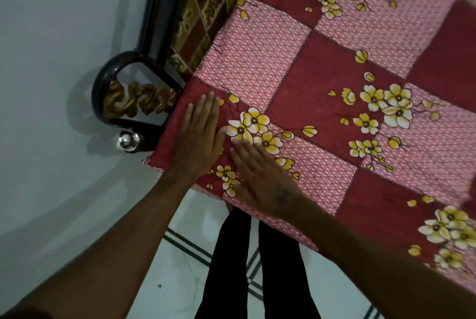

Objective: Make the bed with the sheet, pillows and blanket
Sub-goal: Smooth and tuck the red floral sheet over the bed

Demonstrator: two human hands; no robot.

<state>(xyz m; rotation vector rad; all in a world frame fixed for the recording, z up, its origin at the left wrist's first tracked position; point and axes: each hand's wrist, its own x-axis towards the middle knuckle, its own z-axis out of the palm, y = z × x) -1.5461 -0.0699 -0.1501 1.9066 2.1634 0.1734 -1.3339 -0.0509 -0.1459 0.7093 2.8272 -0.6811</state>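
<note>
The person stands at the bed corner. The left hand (199, 135) and right hand (265, 179) lie flat, fingers straight, pressing the flowered red-pink sheet (334, 102) spread over the mattress, near the dark bedpost (134, 102).

The sheet (334, 92) lies open to the right; the dark bed frame (113, 92) blocks the left, beside the wall (51, 35).

Sheet (322, 66): red-pink patchwork, yellow flowers, spread over bed, centre to right of frame.
Left hand (199, 138): flat on sheet corner, fingers straight.
Right hand (262, 179): flat, just beside left.
Bed frame (103, 94): dark, gold ornament, left of frame.
</note>
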